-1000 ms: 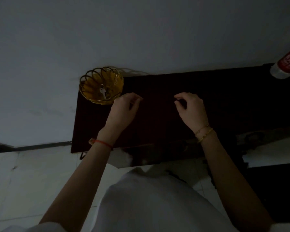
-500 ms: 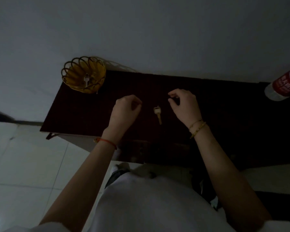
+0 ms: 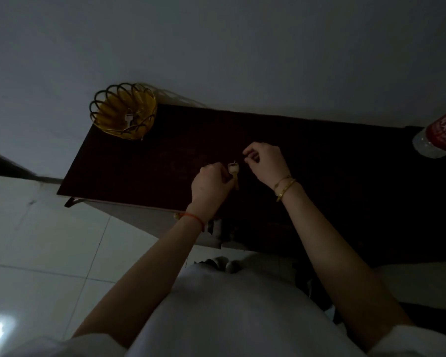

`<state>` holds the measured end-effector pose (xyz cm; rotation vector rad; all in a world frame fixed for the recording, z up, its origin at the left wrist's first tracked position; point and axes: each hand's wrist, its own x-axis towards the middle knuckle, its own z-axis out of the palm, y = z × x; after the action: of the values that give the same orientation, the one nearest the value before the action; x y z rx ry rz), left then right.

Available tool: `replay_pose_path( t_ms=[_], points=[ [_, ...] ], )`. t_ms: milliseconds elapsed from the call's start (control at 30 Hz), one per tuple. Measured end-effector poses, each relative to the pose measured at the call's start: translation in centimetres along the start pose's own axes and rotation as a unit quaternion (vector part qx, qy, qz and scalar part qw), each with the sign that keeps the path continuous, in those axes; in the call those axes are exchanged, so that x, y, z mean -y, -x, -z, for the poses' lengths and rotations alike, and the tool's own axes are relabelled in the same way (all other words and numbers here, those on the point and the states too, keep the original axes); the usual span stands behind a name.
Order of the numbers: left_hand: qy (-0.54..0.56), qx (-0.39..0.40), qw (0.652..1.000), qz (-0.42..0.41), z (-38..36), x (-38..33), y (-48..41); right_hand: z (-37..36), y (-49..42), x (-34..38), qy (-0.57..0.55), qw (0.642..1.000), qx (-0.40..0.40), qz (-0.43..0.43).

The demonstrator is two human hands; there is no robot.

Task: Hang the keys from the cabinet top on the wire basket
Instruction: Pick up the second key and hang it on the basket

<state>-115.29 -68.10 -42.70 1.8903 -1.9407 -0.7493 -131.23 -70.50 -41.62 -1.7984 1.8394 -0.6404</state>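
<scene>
A yellow wire basket [image 3: 106, 100] stands on the far left corner of the dark cabinet top [image 3: 144, 161], and one silver key [image 3: 128, 119] hangs inside it. Near the middle of the top, my left hand [image 3: 209, 181] pinches a brass key [image 3: 234, 173] by its head, blade pointing toward me. My right hand [image 3: 264, 164] hovers just right of that key with thumb and forefinger pinched together; whether anything is between them cannot be told in the dim light.
A plastic water bottle [image 3: 440, 132] with a red label lies at the far right. A white wall runs behind the cabinet. Pale floor tiles [image 3: 36, 240] lie to the left, below the cabinet's edge. The room is dark.
The brass key lay on the cabinet top between my hands half a second ago; now my left hand has closed on it. The camera has shifted, so the basket sits differently in view.
</scene>
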Motion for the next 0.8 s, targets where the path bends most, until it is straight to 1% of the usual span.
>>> replay_pose_path(
  t_ms=[267, 600, 700, 800],
  points=[
    [-0.017, 0.021, 0.999, 0.043, -1.9, 0.0, -0.2, -1.6, -1.4, 0.1, 0.005, 0.998, 0.056, -0.008],
    [-0.011, 0.024, 0.998, 0.052, -2.5, -0.6, -0.8, -2.7, -2.7, -0.6, 0.034, 0.997, 0.067, 0.017],
    [-0.001, 0.027, 0.997, 0.066, -2.8, -0.7, -0.9, -2.6, -2.7, -0.7, 0.009, 0.998, 0.065, 0.007],
    [0.019, 0.030, 0.997, 0.075, -2.8, -0.7, -1.1, -2.2, -2.8, -0.8, -0.055, 0.997, 0.052, -0.015]
  ],
)
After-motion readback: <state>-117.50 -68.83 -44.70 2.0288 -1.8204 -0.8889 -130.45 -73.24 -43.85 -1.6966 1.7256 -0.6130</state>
